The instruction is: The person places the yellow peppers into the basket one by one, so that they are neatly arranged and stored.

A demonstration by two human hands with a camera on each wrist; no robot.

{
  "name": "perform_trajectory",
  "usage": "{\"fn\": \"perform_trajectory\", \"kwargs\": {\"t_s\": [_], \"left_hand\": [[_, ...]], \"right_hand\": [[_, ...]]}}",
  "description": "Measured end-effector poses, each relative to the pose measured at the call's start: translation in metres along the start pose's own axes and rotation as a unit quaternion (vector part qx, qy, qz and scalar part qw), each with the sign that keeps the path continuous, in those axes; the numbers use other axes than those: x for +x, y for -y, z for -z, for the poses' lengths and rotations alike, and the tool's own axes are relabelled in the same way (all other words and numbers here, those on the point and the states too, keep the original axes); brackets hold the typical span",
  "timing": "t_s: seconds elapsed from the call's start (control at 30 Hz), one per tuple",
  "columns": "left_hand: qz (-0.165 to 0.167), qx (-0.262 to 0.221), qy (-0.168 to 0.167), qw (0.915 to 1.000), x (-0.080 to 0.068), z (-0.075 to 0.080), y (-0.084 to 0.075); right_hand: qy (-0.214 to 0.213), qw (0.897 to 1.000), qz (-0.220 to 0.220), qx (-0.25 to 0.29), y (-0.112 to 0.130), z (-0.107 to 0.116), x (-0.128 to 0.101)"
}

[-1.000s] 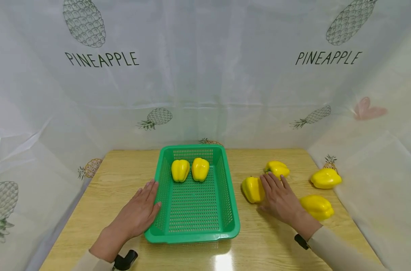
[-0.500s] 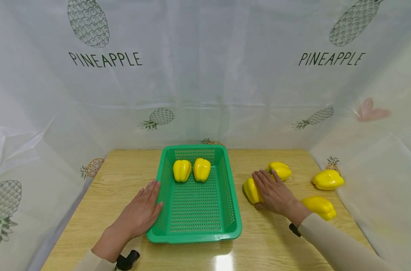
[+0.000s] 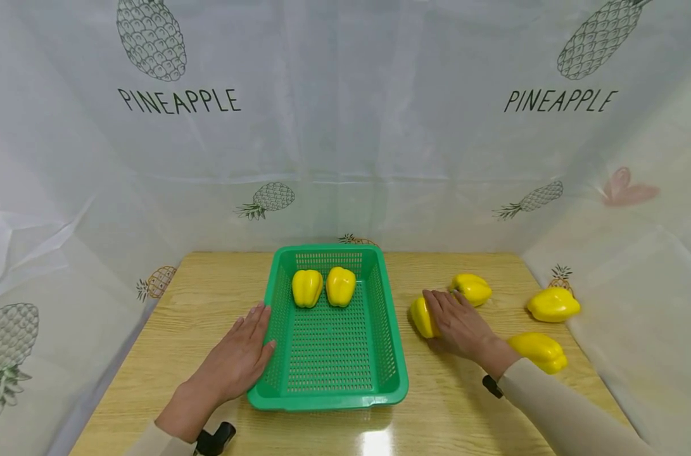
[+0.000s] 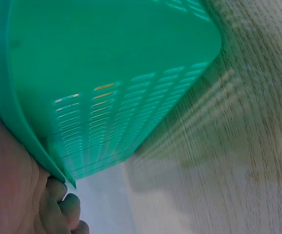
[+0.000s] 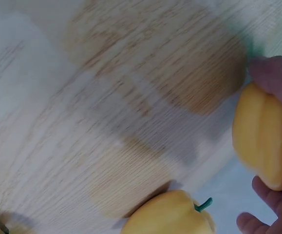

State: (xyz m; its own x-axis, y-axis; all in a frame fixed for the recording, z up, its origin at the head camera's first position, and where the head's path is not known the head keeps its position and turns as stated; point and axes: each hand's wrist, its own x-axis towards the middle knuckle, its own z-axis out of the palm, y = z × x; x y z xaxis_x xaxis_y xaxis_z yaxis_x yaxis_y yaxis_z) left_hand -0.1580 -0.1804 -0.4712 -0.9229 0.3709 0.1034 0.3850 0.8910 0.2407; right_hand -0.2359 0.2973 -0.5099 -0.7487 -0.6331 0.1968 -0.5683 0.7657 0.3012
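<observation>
A green perforated basket (image 3: 328, 400) stands mid-table with two yellow peppers (image 3: 307, 287) (image 3: 341, 285) at its far end. My left hand (image 3: 241, 356) lies flat on the table, fingers straight, touching the basket's left wall; the left wrist view shows that wall (image 4: 111, 78) close up. My right hand (image 3: 458, 324) covers a yellow pepper (image 3: 419, 316) lying right of the basket. In the right wrist view the thumb and fingers (image 5: 270, 192) wrap this pepper (image 5: 262, 139) from both sides. It still rests on the table.
Three more yellow peppers lie on the wooden table (image 3: 208, 297) to the right: one just behind my right hand (image 3: 474, 288), one far right (image 3: 553, 304), one near my forearm (image 3: 539, 351). White pineapple-print sheets wall in the table on three sides.
My right hand slid left from beside the pepper onto it and its fingers closed round it. My left hand and the basket stayed put.
</observation>
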Motion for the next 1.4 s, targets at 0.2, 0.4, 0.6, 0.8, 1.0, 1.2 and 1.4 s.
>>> {"fn": "perform_trajectory", "kwargs": {"t_s": [0.2, 0.4, 0.6, 0.8, 1.0, 1.2, 1.4], "left_hand": [[0.000, 0.001, -0.003, 1.0000, 0.000, 0.000, 0.000], [-0.003, 0.007, -0.005, 1.0000, -0.001, 0.001, 0.000], [-0.001, 0.007, -0.003, 1.0000, -0.001, 0.000, 0.001], [0.000, 0.007, -0.002, 1.0000, -0.001, 0.000, 0.000], [0.001, 0.007, -0.003, 1.0000, -0.001, 0.000, -0.001], [0.002, 0.008, -0.004, 1.0000, -0.001, 0.000, -0.001], [0.003, 0.011, -0.003, 0.9999, -0.001, 0.000, -0.001]], "right_hand": [[-0.034, 0.999, 0.004, -0.029, -0.004, 0.000, 0.005], [-0.050, 0.998, -0.016, -0.036, -0.007, 0.005, 0.012], [-0.035, 0.998, -0.030, -0.036, -0.009, 0.009, 0.018], [-0.034, 0.998, -0.037, -0.037, -0.010, 0.012, 0.023], [-0.050, 0.998, -0.034, -0.029, -0.011, 0.016, 0.028], [-0.054, 0.998, -0.029, -0.022, -0.012, 0.023, 0.037], [-0.058, 0.997, -0.019, -0.038, -0.011, 0.034, 0.049]]}}
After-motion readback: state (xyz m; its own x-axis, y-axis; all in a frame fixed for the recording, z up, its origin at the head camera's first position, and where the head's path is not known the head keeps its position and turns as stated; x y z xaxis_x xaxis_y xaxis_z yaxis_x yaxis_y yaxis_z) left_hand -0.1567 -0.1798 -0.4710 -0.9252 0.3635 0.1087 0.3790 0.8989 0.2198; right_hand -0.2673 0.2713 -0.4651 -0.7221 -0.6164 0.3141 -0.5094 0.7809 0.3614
